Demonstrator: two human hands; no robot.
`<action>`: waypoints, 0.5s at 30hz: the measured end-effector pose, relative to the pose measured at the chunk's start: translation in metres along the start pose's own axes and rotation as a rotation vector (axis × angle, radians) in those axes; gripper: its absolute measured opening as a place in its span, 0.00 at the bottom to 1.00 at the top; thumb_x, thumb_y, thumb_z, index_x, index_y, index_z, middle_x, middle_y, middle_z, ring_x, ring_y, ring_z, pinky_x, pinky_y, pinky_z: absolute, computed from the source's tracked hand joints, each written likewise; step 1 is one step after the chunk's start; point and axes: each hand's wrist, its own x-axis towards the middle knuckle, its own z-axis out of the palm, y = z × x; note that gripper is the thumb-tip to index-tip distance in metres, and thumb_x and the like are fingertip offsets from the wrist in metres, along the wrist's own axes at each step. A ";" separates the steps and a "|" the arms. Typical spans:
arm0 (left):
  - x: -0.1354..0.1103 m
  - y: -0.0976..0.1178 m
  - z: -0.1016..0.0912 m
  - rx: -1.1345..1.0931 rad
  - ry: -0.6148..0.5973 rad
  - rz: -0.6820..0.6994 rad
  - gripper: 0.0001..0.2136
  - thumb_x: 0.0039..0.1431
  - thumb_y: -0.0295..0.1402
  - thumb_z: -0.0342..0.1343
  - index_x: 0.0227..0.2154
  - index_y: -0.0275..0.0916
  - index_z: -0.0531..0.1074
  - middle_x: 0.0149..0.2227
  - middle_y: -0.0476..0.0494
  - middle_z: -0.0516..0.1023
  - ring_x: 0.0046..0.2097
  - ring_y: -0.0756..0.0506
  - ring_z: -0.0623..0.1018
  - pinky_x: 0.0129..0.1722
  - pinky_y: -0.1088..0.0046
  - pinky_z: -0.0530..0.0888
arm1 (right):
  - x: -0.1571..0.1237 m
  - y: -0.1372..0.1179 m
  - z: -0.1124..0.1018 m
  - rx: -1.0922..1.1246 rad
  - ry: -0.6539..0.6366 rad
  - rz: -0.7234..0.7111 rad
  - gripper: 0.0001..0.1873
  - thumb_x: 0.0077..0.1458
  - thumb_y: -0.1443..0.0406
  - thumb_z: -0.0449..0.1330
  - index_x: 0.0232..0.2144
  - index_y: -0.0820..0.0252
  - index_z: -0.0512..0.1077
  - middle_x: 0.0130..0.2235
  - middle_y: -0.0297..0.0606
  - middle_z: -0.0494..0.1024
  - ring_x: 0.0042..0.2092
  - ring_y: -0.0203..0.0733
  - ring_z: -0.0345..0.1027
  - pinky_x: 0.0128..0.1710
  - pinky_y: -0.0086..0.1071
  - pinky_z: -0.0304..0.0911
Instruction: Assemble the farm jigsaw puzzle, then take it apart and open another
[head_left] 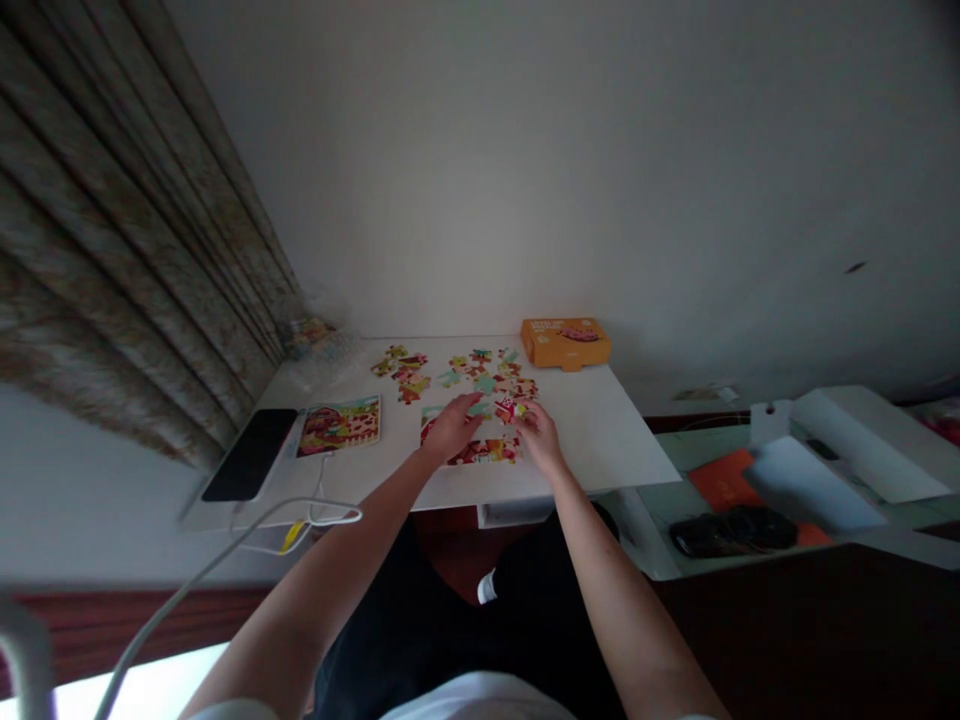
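Note:
On the white table (585, 440) lies a partly joined jigsaw puzzle (487, 452) in red, brown and pale green. My right hand (538, 432) pinches a red and white puzzle piece (505, 407) above the puzzle's right side. Over the upper left of the puzzle, my left hand (453, 428) has its fingers stretched out and covers part of it. Loose puzzle pieces (411, 384) lie farther back on the left, and several more pieces (486, 384) spread just beyond my hands. A finished-picture card (340, 426) with a farm scene rests to the left.
An orange puzzle box (566, 343) stands at the back right against the wall. A black-screened phone (251, 455) and a white cable (322, 505) are at the left. Clear plastic wrap (322, 350) sits by the curtain (127, 220). White boxes (862, 440) stand on a lower surface at right.

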 end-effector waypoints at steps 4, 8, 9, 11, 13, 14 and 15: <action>-0.020 -0.008 -0.009 0.195 -0.108 0.122 0.20 0.65 0.38 0.58 0.58 0.41 0.73 0.56 0.38 0.78 0.58 0.38 0.77 0.62 0.56 0.71 | 0.000 0.000 0.001 -0.013 -0.025 0.008 0.30 0.50 0.45 0.66 0.49 0.56 0.74 0.30 0.33 0.76 0.34 0.43 0.72 0.35 0.33 0.69; -0.047 -0.017 -0.009 0.294 -0.140 0.201 0.28 0.63 0.47 0.61 0.62 0.42 0.70 0.64 0.35 0.72 0.66 0.34 0.69 0.70 0.46 0.58 | 0.000 -0.002 0.007 -0.053 -0.125 0.013 0.28 0.51 0.47 0.66 0.50 0.56 0.76 0.30 0.32 0.76 0.33 0.42 0.71 0.34 0.32 0.67; -0.051 -0.019 -0.008 0.300 -0.143 0.205 0.30 0.62 0.48 0.61 0.64 0.42 0.68 0.66 0.34 0.70 0.68 0.34 0.67 0.71 0.45 0.55 | 0.000 -0.003 0.009 -0.066 -0.153 0.007 0.27 0.52 0.48 0.66 0.50 0.56 0.76 0.31 0.32 0.76 0.33 0.42 0.71 0.34 0.32 0.67; -0.056 -0.021 -0.005 0.298 -0.144 0.205 0.33 0.62 0.49 0.61 0.66 0.40 0.64 0.67 0.32 0.68 0.69 0.34 0.66 0.72 0.46 0.53 | 0.001 -0.005 0.013 -0.103 -0.214 -0.010 0.25 0.53 0.51 0.65 0.50 0.56 0.76 0.31 0.31 0.76 0.33 0.41 0.71 0.36 0.32 0.67; -0.057 -0.022 -0.004 0.281 -0.127 0.200 0.37 0.62 0.50 0.61 0.68 0.38 0.61 0.67 0.31 0.68 0.69 0.34 0.65 0.72 0.48 0.55 | 0.002 -0.005 0.017 -0.158 -0.261 -0.026 0.23 0.55 0.53 0.64 0.50 0.56 0.76 0.31 0.32 0.76 0.34 0.42 0.72 0.38 0.33 0.68; -0.057 -0.023 -0.003 0.270 -0.108 0.194 0.38 0.62 0.50 0.61 0.69 0.36 0.59 0.66 0.29 0.68 0.69 0.34 0.66 0.71 0.49 0.57 | 0.002 -0.004 0.019 -0.191 -0.272 -0.031 0.21 0.56 0.54 0.64 0.50 0.56 0.76 0.32 0.32 0.77 0.35 0.42 0.73 0.39 0.34 0.68; -0.056 -0.023 -0.003 0.260 -0.086 0.189 0.39 0.62 0.50 0.61 0.69 0.34 0.58 0.66 0.28 0.69 0.69 0.34 0.66 0.71 0.50 0.59 | 0.002 -0.003 0.021 -0.227 -0.276 -0.035 0.21 0.57 0.56 0.63 0.51 0.56 0.76 0.33 0.32 0.78 0.36 0.42 0.73 0.40 0.34 0.68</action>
